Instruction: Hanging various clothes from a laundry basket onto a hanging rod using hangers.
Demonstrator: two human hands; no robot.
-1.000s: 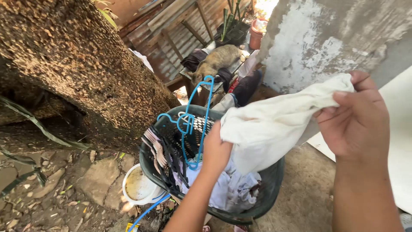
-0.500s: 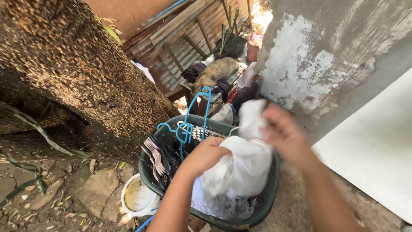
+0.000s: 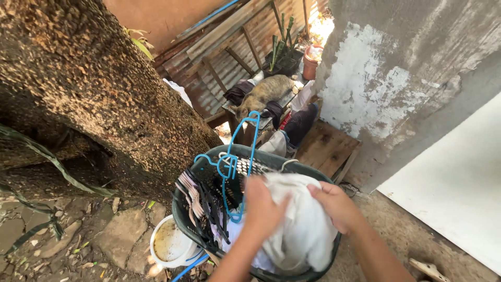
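Note:
Both my hands are on a white cloth (image 3: 305, 230) that lies bunched over the dark green laundry basket (image 3: 209, 162). My left hand (image 3: 263, 206) grips its left side. My right hand (image 3: 336, 206) grips its upper right part. Blue wire hangers (image 3: 237, 156) hook over the basket's far rim, and several dark and striped hangers (image 3: 198, 196) lean on its left wall. More pale laundry sits under the cloth.
A thick rough tree trunk (image 3: 88, 89) fills the left. A white bucket (image 3: 169, 240) stands by the basket on stony ground. A cat (image 3: 263, 94) lies on a wooden table behind. A peeling concrete wall (image 3: 396, 78) and a white board (image 3: 459, 183) are right.
The cloth was stretched up between my hands a second ago. Both hands came down and together, and the cloth now rests bunched on the basket.

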